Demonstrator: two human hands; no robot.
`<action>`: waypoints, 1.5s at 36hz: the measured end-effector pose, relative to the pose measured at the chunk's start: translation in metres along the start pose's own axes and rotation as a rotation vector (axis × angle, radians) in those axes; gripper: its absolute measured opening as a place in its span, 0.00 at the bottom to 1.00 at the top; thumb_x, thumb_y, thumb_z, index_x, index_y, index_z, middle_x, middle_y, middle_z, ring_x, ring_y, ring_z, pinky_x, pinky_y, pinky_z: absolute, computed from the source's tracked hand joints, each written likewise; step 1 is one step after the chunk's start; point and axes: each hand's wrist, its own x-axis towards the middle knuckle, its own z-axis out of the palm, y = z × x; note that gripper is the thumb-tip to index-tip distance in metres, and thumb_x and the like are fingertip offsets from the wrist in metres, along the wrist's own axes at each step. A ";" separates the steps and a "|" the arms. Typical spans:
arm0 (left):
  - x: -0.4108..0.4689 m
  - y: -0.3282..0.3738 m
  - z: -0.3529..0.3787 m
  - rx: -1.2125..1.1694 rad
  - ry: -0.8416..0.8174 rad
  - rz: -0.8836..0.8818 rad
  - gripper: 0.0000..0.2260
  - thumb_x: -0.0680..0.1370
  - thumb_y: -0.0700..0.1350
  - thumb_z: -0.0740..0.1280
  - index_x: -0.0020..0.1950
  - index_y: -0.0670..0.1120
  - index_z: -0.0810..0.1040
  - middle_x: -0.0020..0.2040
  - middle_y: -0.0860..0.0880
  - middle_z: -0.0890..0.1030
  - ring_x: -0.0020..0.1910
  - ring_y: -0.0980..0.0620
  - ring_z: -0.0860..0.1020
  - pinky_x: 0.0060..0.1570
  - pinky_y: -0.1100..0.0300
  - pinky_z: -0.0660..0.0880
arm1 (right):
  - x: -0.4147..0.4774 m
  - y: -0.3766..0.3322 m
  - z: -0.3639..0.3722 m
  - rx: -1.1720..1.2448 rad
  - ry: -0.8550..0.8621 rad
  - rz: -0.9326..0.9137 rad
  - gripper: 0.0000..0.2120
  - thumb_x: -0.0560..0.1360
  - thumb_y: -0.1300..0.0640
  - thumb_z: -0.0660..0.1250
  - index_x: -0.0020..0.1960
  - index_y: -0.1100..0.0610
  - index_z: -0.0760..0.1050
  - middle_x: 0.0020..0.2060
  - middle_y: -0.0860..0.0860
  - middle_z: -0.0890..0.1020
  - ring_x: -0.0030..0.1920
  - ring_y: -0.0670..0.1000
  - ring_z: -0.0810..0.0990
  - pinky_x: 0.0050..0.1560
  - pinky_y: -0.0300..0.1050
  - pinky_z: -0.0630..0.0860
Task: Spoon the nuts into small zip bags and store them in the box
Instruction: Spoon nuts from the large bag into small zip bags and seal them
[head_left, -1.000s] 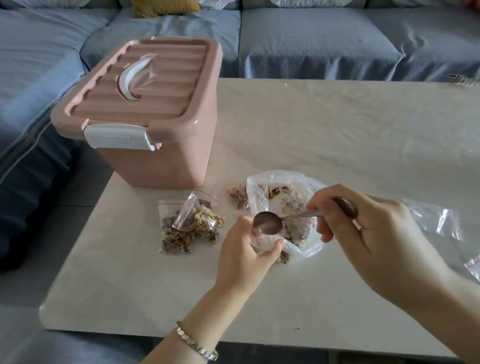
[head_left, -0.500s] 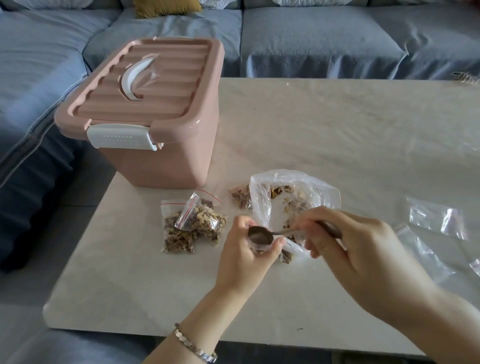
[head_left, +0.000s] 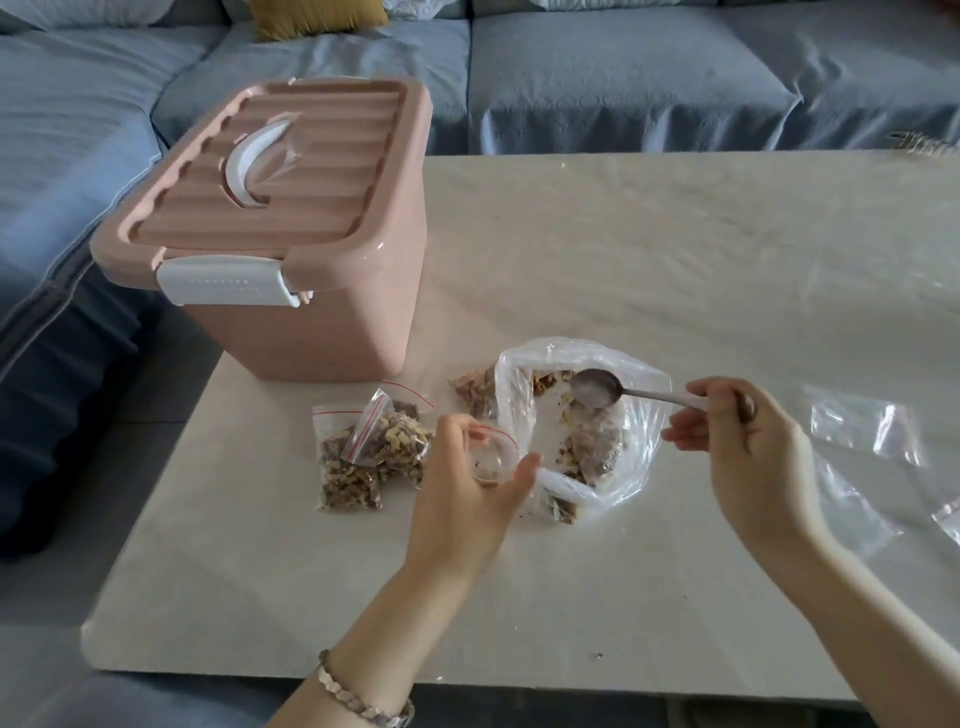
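Filling stage, with a fresh scoop due. Cupping a small zip bag (head_left: 492, 457) open in the curled left hand (head_left: 467, 488), near the middle of the desk (head_left: 649, 249). Pinching the spoon (head_left: 596, 388) by its handle in the right hand (head_left: 737, 441), bowl seemingly empty, just above the nuts (head_left: 597, 447) in the large clear bag (head_left: 647, 415). Next, probably: dip, load, tip carefully into that narrow mouth. To the left, filled bags (head_left: 363, 457); far left, the pink box (head_left: 311, 332) with latched lid.

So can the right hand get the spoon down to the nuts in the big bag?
Probably yes. The right hand holds the spoon just above the wide-open big bag. Nothing covers the nuts, and the left hand with its small zip bag is off to the side.
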 end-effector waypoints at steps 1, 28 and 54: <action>0.000 -0.001 0.000 0.009 0.005 0.011 0.16 0.70 0.52 0.73 0.45 0.57 0.65 0.47 0.61 0.74 0.50 0.68 0.72 0.46 0.75 0.66 | 0.000 0.003 0.005 0.021 0.011 0.032 0.12 0.81 0.58 0.55 0.44 0.49 0.74 0.33 0.50 0.82 0.35 0.47 0.82 0.42 0.43 0.79; -0.006 -0.013 0.002 -0.037 -0.040 0.002 0.19 0.66 0.62 0.71 0.48 0.56 0.68 0.49 0.57 0.75 0.52 0.68 0.72 0.47 0.78 0.64 | -0.013 0.001 0.000 0.442 -0.041 0.434 0.14 0.81 0.59 0.53 0.44 0.62 0.74 0.25 0.53 0.81 0.28 0.51 0.82 0.29 0.37 0.78; -0.009 -0.013 0.016 0.009 0.007 0.112 0.18 0.65 0.60 0.66 0.45 0.51 0.67 0.40 0.57 0.72 0.39 0.57 0.73 0.38 0.70 0.68 | -0.026 -0.093 -0.013 -0.195 -0.401 -0.329 0.14 0.74 0.44 0.52 0.40 0.47 0.74 0.33 0.45 0.79 0.31 0.46 0.78 0.33 0.38 0.73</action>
